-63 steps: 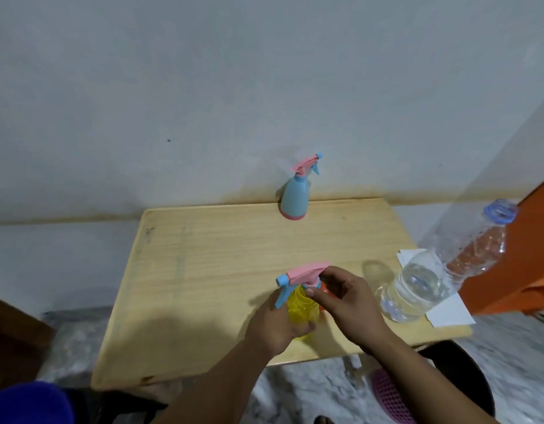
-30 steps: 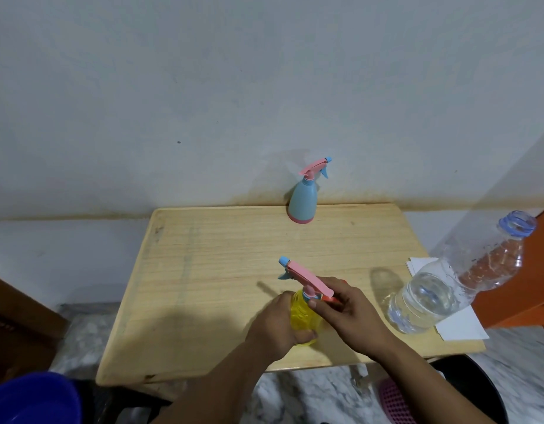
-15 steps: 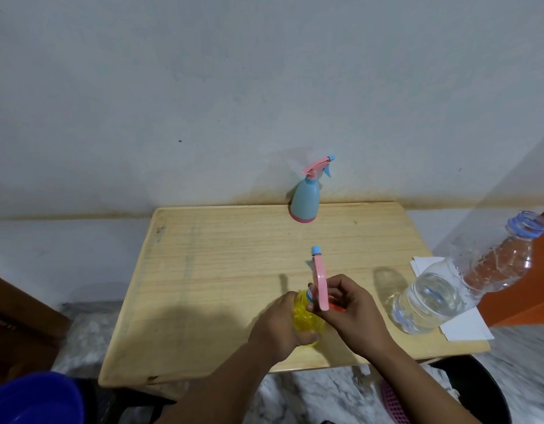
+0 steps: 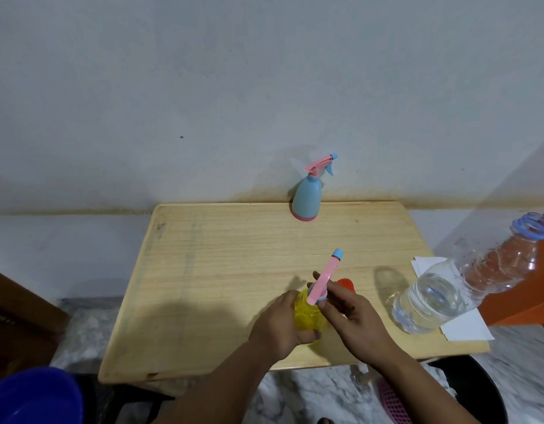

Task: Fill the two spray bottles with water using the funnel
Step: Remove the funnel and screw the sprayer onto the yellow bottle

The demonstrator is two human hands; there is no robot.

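Note:
A yellow spray bottle (image 4: 305, 316) stands near the front of the wooden table (image 4: 221, 264). My left hand (image 4: 279, 325) is wrapped around its body. My right hand (image 4: 350, 319) pinches the collar of its pink spray head (image 4: 324, 276), whose blue nozzle points away and to the right. Behind my right fingers peeks an orange-red object (image 4: 345, 283), probably the funnel, mostly hidden. A second, light-blue spray bottle (image 4: 307, 200) with a pink head stands upright at the table's far edge by the wall.
A clear plastic water bottle (image 4: 448, 289), uncapped and partly filled, stands on white paper (image 4: 466, 327) at the table's right edge. A blue basin (image 4: 32, 396) is at the lower left, a dark bin (image 4: 478, 390) and pink basket (image 4: 393, 405) at the lower right.
The pink spray head has turned on the yellow bottle: its nozzle pointed left, then straight away, and now points away to the right. My left hand has kept its hold on the bottle's body.

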